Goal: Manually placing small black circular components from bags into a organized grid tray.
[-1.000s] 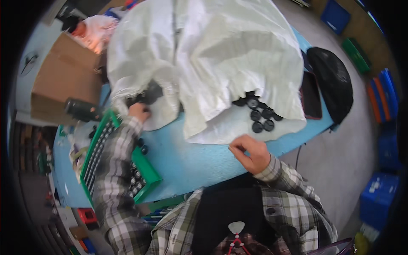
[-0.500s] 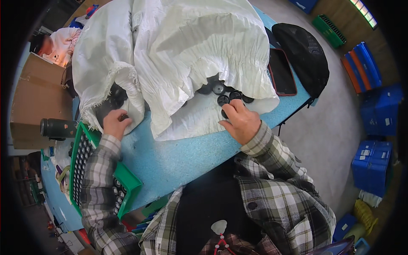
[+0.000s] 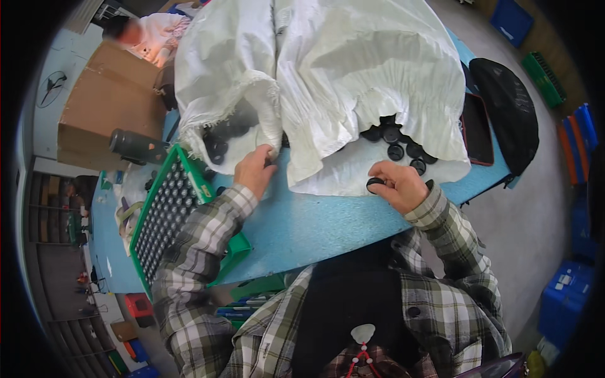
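Two white woven sacks lie side by side on the blue table, a left sack [image 3: 220, 57] and a right sack [image 3: 372, 57]. Black round caps [image 3: 391, 134] spill from the right sack's mouth, and more dark round pieces [image 3: 217, 148] show inside the left one. My right hand [image 3: 403, 188] pinches a black cap [image 3: 375, 182] just in front of the right sack's pile. My left hand [image 3: 253, 171] is closed beside the left sack's opening, its fingertips on a small dark piece [image 3: 269, 162] that is mostly hidden.
A green tray [image 3: 178, 157] filled with rows of small round parts stands left, partly behind my left forearm. Beyond it are a dark cylindrical flask [image 3: 135, 146] and a cardboard box [image 3: 104, 104]. A phone [image 3: 478, 129] and black mesh bag [image 3: 504, 113] lie right. Another person [image 3: 154, 34] sits far left.
My right hand has drawn a black cap away from the pile, toward me. My left hand has come out of the left sack's mouth to its right side. The whole view has shifted.
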The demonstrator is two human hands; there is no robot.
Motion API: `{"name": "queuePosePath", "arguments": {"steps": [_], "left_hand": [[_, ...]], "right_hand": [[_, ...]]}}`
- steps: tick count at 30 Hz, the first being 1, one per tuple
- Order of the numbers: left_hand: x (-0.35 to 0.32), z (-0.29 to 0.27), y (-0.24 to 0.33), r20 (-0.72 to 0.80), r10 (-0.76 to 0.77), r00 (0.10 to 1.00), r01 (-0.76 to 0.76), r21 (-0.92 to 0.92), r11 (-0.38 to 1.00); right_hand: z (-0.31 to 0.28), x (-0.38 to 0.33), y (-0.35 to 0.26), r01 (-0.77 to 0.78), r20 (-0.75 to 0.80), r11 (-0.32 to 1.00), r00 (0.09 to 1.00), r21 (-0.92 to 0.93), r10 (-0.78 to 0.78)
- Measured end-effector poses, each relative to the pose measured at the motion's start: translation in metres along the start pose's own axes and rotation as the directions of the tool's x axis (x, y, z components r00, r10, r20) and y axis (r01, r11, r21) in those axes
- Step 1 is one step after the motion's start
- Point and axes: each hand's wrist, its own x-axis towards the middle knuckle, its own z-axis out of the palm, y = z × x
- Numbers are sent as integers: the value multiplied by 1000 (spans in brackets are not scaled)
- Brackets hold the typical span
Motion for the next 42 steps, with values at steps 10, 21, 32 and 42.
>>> {"name": "queuePosePath", "arguments": {"steps": [10, 21, 32, 42], "left_hand": [[-3, -3, 1, 125, -204, 971, 234, -321, 918], [-3, -10, 1, 82, -207, 975, 221, -445, 868], [-54, -74, 111, 295, -85, 952, 265, -653, 710], [-77, -38, 138, 124, -245, 962, 211, -904, 372]], "right_hand": [[14, 4, -8, 147, -34, 951, 986, -271, -162], [13, 5, -16, 84, 57, 890, 996, -449, -66], [48, 14, -67, -290, 297, 122, 954, 949, -42], [69, -2, -50, -366, 351, -151, 929, 918, -117]]}}
